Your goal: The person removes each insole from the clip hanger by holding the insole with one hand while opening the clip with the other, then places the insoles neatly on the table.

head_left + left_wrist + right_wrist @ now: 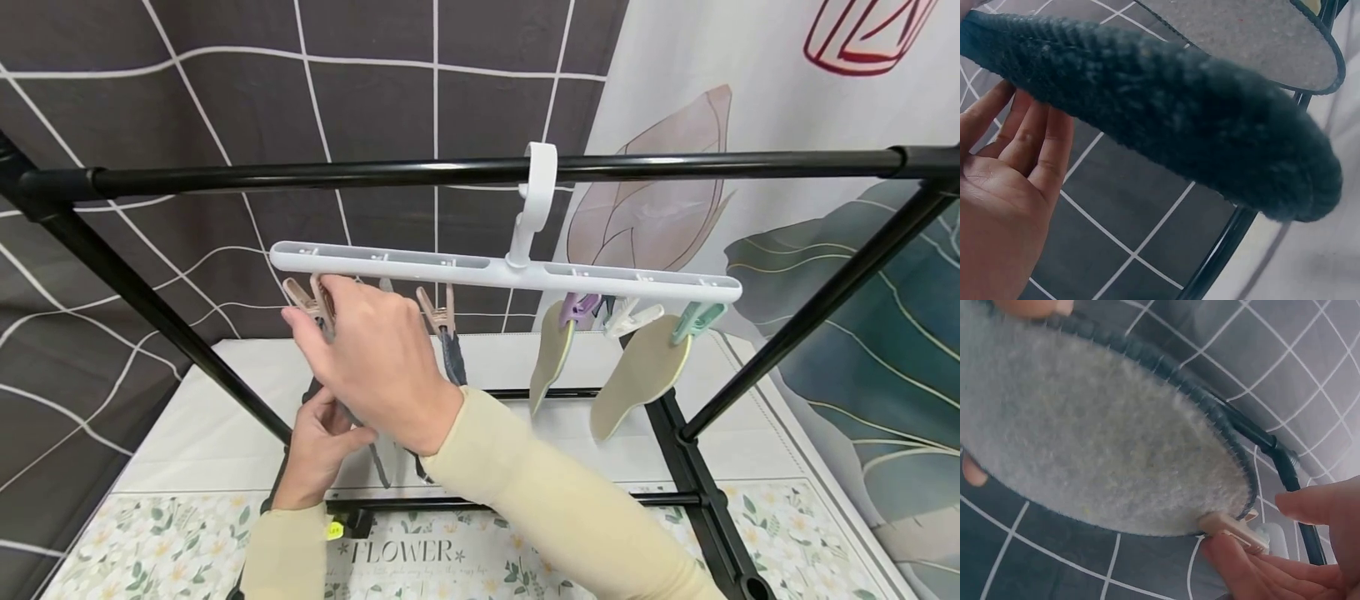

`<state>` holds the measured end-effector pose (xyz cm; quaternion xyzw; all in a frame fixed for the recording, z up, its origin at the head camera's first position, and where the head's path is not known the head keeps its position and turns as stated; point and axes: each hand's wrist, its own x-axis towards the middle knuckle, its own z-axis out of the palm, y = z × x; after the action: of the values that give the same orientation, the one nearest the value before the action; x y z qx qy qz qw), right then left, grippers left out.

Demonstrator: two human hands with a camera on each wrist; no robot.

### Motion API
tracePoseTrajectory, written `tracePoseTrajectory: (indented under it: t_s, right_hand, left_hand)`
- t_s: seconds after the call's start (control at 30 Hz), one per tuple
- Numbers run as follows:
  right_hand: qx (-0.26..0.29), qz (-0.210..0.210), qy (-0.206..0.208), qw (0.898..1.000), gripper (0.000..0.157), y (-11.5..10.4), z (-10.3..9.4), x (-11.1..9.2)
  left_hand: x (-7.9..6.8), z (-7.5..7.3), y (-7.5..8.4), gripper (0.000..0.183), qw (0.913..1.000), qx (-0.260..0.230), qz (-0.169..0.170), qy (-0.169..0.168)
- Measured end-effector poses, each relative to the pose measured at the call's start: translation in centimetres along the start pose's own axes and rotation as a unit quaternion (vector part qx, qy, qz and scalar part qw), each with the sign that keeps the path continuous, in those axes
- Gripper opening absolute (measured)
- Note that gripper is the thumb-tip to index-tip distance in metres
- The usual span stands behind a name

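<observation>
Your right hand [375,367] pinches the beige clip [307,300] on the white hanger [480,271]. Your left hand [318,450], fingers loosely curled, holds the dark insole [1166,112] just below.

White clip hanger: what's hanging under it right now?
Under the white clip hanger, two pale insoles hang from the right-side clips and a dark insole from a beige clip near the middle. The right hand covers the leftmost clip's grip, so what it bites is hidden.

two pale insoles [643,375] hang clipped; flower mat [420,550] below.
</observation>
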<state>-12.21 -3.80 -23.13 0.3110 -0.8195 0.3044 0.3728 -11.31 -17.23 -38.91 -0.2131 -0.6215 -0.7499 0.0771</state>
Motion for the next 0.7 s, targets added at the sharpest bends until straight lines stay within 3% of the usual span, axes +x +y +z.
tracePoseTrajectory:
  t_s: [0.33, 0.53, 0.7]
  right_hand:
    - [-0.105, -0.022, 0.028, 0.994, 0.029, 0.0, 0.8, 0.1]
    - [-0.107, -0.016, 0.012, 0.994, 0.024, 0.1, 0.9, 0.1]
    - [-0.098, -0.027, 0.029, 0.994, 0.028, 0.2, 1.2, 0.1]
  left_hand:
    - [0.1, 0.5, 0.8, 0.076, 0.9988, 0.043, -0.024, 0.006]
    - [0.2, 0.6, 0.9, 0.082, 0.9994, 0.032, -0.012, 0.005]
    - [0.2, 0.7, 1.0, 0.086, 0.999, 0.043, -0.008, 0.013]
